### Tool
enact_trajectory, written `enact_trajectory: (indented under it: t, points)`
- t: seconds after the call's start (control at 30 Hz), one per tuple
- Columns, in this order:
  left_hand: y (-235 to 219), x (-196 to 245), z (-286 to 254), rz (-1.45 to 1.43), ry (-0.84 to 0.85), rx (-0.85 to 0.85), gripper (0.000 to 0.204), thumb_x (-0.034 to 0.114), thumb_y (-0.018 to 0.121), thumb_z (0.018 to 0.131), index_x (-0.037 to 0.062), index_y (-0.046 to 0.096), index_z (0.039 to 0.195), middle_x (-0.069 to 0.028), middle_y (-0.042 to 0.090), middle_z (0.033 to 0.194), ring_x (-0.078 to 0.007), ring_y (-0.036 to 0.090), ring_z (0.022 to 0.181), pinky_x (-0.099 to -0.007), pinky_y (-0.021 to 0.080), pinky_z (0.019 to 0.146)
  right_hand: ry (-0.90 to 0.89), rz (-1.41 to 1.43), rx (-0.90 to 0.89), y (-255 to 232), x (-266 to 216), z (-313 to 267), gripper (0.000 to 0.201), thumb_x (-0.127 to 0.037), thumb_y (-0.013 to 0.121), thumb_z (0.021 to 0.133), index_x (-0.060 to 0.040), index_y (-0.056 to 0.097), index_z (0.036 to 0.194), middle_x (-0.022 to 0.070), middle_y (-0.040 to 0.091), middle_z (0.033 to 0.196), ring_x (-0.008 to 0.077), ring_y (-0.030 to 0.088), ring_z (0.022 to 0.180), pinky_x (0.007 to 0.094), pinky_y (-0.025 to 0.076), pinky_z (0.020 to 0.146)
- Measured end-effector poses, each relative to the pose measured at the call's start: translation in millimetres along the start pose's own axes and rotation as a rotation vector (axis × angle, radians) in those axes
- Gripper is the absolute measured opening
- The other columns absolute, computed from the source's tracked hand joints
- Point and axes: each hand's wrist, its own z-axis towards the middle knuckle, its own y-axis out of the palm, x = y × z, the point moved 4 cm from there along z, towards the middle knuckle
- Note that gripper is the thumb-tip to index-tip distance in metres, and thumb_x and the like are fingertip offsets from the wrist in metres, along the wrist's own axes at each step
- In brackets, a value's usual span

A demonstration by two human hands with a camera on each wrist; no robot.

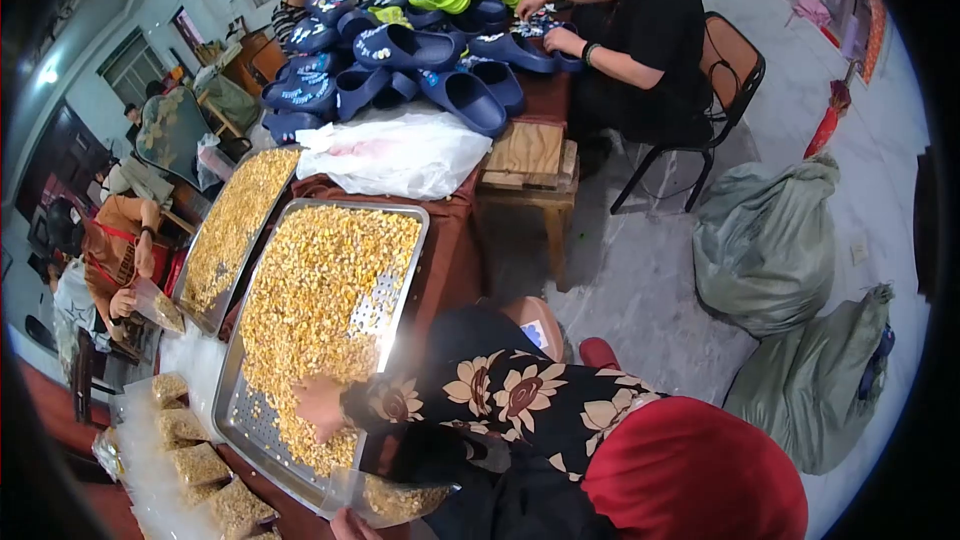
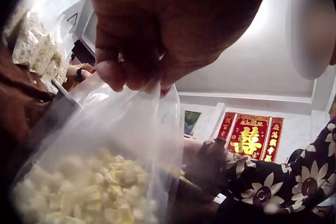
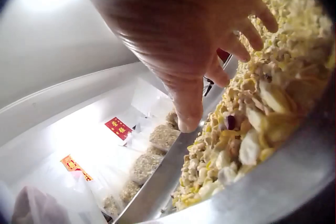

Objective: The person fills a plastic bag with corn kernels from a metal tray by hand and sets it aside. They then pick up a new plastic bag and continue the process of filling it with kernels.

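Note:
My right hand [image 1: 322, 405] is over a heap of loose yellow and pale kernels [image 1: 315, 285] in a metal tray [image 1: 424, 240] with a perforated bottom. In the right wrist view its fingers [image 3: 247, 40] are spread and lightly bent, with the fingertips right at the kernels [image 3: 231, 145]. At the bottom of the head view, my left hand [image 1: 352, 525] holds a clear plastic bag [image 1: 395, 500] by its top, beside the tray's near corner. The left wrist view shows the fingertips pinching the gathered plastic [image 2: 142, 98], with kernels [image 2: 100, 187] filling the lower part of the bag.
Filled clear bags [image 1: 200, 465] line the tray's left side. Beyond lie a second tray of kernels [image 1: 235, 225], white plastic sheeting [image 1: 395, 155] and a pile of blue clogs [image 1: 400, 45]. Other people sit around; one at the left holds a bag [image 1: 158, 305]. Sacks [image 1: 765, 245] stand at right.

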Motion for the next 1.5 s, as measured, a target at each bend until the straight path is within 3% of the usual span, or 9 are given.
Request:
enact_trajectory:
  t: [0.13,0.3,0.7,0.77,0.87,1.0,1.2,1.4,1.5]
  points:
    - [0,1,-1,0.014,-0.011,-0.038,0.021,0.003,0.059,0.088,-0.0029,0.062,0.108,-0.0217,0.065,0.099,-0.0356,0.062,0.088,-0.0392,0.049,0.081,-0.125,-0.147,0.016,5,-18,-8,0.035,-0.041,0.076,0.052,-0.0110,0.069,0.068,0.0029,0.058,0.087,0.0251,0.049,0.093,0.0364,0.043,0.070]
    - [-1,0,-3,-0.009,-0.020,-0.025,0.023,0.002,0.059,0.087,-0.0028,0.061,0.109,-0.0225,0.064,0.100,-0.0362,0.062,0.090,-0.0395,0.049,0.082,-0.094,0.185,0.204,27,-1,12,0.013,-0.015,0.063,0.067,-0.0017,0.063,0.064,0.0193,0.059,0.067,0.0366,0.062,0.068,0.0457,0.051,0.055]
    - [12,-18,-6,-0.133,-0.136,-0.030,0.016,-0.003,0.055,0.082,-0.0036,0.060,0.098,-0.0203,0.060,0.091,-0.0361,0.059,0.085,-0.0385,0.047,0.077,-0.086,0.243,0.342,0,32,15,0.015,-0.005,0.058,0.067,-0.0015,0.064,0.081,0.0195,0.062,0.077,0.0383,0.062,0.078,0.0468,0.049,0.066]
    - [9,-20,-8,-0.128,-0.135,-0.057,0.020,-0.002,0.054,0.081,-0.0031,0.061,0.100,-0.0208,0.061,0.094,-0.0370,0.059,0.088,-0.0391,0.048,0.079,-0.025,0.501,0.223,6,43,26,0.021,-0.013,0.058,0.072,-0.0022,0.068,0.088,0.0205,0.064,0.080,0.0366,0.063,0.077,0.0433,0.050,0.068]
    - [8,-11,-2,-0.077,-0.131,-0.045,0.019,0.001,0.055,0.083,-0.0004,0.062,0.101,-0.0177,0.062,0.093,-0.0359,0.059,0.087,-0.0395,0.048,0.079,0.094,0.980,-0.112,-9,34,22,0.017,-0.014,0.066,0.079,0.0005,0.069,0.088,0.0067,0.067,0.076,0.0096,0.059,0.061,0.0273,0.049,0.051]
    - [4,-2,5,-0.093,-0.177,-0.036,0.015,0.004,0.059,0.086,0.0028,0.062,0.100,-0.0156,0.058,0.084,-0.0339,0.059,0.078,-0.0391,0.047,0.069,0.103,1.369,-0.477,-34,-14,4,0.019,-0.008,0.061,0.084,0.0038,0.066,0.098,0.0067,0.067,0.091,0.0102,0.059,0.064,0.0213,0.048,0.057]
    - [7,-5,5,-0.107,-0.154,-0.036,0.017,0.001,0.060,0.085,0.0017,0.062,0.102,-0.0158,0.056,0.083,-0.0335,0.058,0.075,-0.0386,0.047,0.066,-0.200,1.065,-0.799,-32,-76,-26,0.022,-0.013,0.060,0.083,-0.0010,0.068,0.099,0.0035,0.065,0.080,0.0088,0.059,0.069,0.0242,0.049,0.065]
    - [6,-3,5,-0.090,-0.155,-0.048,0.016,0.001,0.059,0.085,0.0023,0.061,0.101,-0.0152,0.055,0.083,-0.0335,0.058,0.075,-0.0394,0.046,0.066,-0.588,0.548,-0.579,-28,-98,-36,0.025,-0.014,0.060,0.077,-0.0019,0.069,0.097,0.0146,0.069,0.086,0.0224,0.067,0.079,0.0323,0.051,0.072]
    - [6,-4,5,-0.081,-0.132,-0.015,0.015,0.001,0.059,0.085,0.0025,0.061,0.100,-0.0148,0.056,0.083,-0.0331,0.058,0.075,-0.0389,0.046,0.066,-0.490,0.666,-0.496,-29,-95,-34,0.024,-0.015,0.060,0.077,-0.0014,0.069,0.095,0.0153,0.069,0.085,0.0240,0.067,0.079,0.0325,0.051,0.073]
